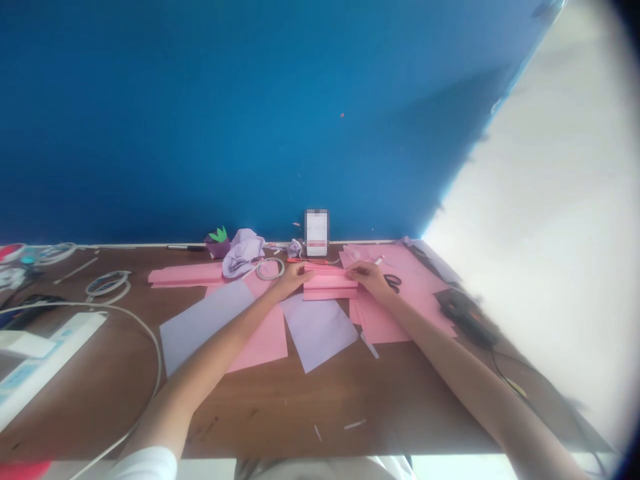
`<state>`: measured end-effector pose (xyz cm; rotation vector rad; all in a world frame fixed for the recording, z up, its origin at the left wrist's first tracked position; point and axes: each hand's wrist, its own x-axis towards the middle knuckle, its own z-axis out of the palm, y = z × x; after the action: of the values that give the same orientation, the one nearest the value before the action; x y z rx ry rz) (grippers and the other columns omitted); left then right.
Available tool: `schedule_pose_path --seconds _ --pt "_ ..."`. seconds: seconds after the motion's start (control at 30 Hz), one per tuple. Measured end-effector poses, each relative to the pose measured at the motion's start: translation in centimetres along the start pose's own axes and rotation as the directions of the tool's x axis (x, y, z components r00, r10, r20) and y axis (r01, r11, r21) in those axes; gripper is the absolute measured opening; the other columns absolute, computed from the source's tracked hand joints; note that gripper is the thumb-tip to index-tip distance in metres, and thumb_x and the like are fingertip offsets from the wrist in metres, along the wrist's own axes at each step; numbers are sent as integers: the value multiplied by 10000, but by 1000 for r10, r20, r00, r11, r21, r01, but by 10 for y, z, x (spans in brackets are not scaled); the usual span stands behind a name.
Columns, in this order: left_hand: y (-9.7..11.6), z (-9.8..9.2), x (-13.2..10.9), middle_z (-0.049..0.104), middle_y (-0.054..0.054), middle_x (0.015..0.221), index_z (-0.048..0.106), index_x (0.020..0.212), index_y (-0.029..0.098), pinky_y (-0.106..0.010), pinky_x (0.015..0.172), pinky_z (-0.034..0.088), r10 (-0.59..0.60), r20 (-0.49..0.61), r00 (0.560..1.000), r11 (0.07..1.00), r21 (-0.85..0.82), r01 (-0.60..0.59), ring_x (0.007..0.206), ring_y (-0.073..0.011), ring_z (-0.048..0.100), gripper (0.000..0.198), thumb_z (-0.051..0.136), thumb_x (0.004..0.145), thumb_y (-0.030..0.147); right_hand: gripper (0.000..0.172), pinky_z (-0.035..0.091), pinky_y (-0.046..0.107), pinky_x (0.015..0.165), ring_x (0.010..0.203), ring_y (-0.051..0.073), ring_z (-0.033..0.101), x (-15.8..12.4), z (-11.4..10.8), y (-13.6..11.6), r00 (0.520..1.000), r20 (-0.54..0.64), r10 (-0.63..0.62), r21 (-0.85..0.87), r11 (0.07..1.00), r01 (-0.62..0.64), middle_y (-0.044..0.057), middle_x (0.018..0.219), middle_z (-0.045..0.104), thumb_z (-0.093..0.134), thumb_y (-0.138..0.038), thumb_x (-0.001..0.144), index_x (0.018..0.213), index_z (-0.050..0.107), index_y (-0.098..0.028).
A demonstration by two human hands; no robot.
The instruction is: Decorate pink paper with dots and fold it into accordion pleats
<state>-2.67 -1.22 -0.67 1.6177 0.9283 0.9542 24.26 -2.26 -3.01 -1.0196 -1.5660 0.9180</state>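
Note:
A pink sheet of paper (330, 283) with crosswise pleats is held between my two hands above the table. My left hand (295, 277) pinches its left end, and my right hand (369, 275) grips the right end, fingers closed on the folds. Below it lies a lilac paper square (320, 333). Black-handled scissors (393, 283) rest just right of my right hand, on flat pink sheets (415, 307). A roll of tape (271, 269) sits left of my left hand.
A phone (317, 233) stands against the blue wall. Crumpled lilac paper (245, 252) and a folded pink strip (185, 275) lie left. A white power strip (55, 360) with a looping cable (159, 353) occupies the left side. A dark device (467, 317) sits right.

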Motion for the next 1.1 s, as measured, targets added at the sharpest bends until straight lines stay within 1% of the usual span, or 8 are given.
schedule_pose_path --seconds 0.13,0.37,0.47,0.63,0.7,0.83,0.97,1.1 --pt "1 -1 1 617 -14 773 640 982 119 -254 689 426 3 21 1000 1000 -29 -2 724 -147 542 435 618 774 500 258 498 360 720 747 197 605 -1 0 -2 1000 -4 3 -11 1000 -3 38 795 683 710 -444 701 805 707 -208" --pt "-4 -2 2 552 20 703 635 990 139 -227 628 378 7 19 1000 1000 -7 -7 643 -114 486 375 622 777 448 256 495 363 741 774 205 613 0 0 -1 1000 -3 5 -10 1000 -5 42 821 688 714 -437 701 813 707 -208" --pt "-3 -2 1 572 12 734 626 1003 152 -236 654 402 12 37 999 1000 12 -13 684 -132 527 358 615 778 429 245 492 370 771 820 213 618 1 1 0 1000 -26 -5 5 1000 5 42 873 689 723 -398 696 859 698 -217" --pt "4 -3 0 620 -11 813 634 918 147 -253 694 435 50 63 997 992 109 -57 745 -161 568 294 629 754 391 388 495 370 816 911 207 612 2 2 -7 992 -130 -5 87 996 17 49 1069 657 718 -346 697 1064 626 -258" --pt "7 -4 -1 642 -24 878 644 910 150 -274 754 450 77 86 993 984 154 -89 818 -186 587 279 638 744 374 373 499 371 821 923 207 608 3 4 -13 990 -143 -7 85 996 19 57 1083 648 703 -360 715 1062 619 -253" --pt "12 -3 -3 666 -46 976 657 990 154 -328 870 452 74 100 992 976 199 -93 967 -249 593 363 686 699 369 256 502 373 816 893 213 613 4 13 -26 992 -125 -27 75 996 37 57 954 666 686 -397 747 932 646 -225" --pt "16 -2 -6 682 -71 970 658 1050 147 -354 877 461 49 49 998 986 159 -56 1005 -285 590 480 750 644 388 288 496 382 837 905 215 609 2 26 -35 997 -74 -7 97 995 14 49 936 670 652 -451 779 965 631 -232" --pt "16 0 -7 676 -71 984 653 1052 145 -333 839 478 69 53 996 997 22 -70 954 -248 614 474 704 705 463 359 491 363 855 963 213 592 2 30 -43 996 -86 26 138 990 -14 40 1001 657 635 -489 788 1064 602 -260"
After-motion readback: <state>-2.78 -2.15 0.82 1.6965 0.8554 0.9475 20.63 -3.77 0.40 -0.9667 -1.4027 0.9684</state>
